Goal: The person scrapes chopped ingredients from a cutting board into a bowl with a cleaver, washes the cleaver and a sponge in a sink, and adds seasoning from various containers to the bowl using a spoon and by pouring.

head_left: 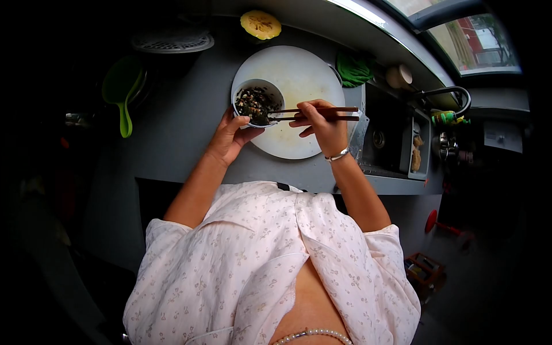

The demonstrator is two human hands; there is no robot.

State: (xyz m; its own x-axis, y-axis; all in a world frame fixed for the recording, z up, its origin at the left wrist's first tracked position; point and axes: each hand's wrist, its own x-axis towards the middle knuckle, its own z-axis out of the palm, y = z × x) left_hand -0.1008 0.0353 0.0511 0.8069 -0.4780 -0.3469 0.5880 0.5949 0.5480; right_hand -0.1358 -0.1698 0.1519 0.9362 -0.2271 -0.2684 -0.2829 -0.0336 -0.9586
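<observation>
My left hand (229, 137) is wrapped round the lower left side of a small white bowl (278, 92), thumb near the rim. Inside the bowl lies a dark, chopped food mixture (253, 103) with pale bits. My right hand (322, 123) grips a pair of dark brown chopsticks (344, 109), whose tips reach into the food at the bowl's right side. Beneath the bowl and both hands is a round white cutting board (305, 75) with faint yellowish stains. I cannot tell whether the bowl rests on the board or is held just above it.
A cut yellow squash half (260, 25) sits behind the board. At the left are a green ladle-like scoop (123, 95) and a white perforated lid or basket (172, 41). To the right, a green cloth (353, 70) lies near the dark sink (382, 118) and its curved faucet (460, 91).
</observation>
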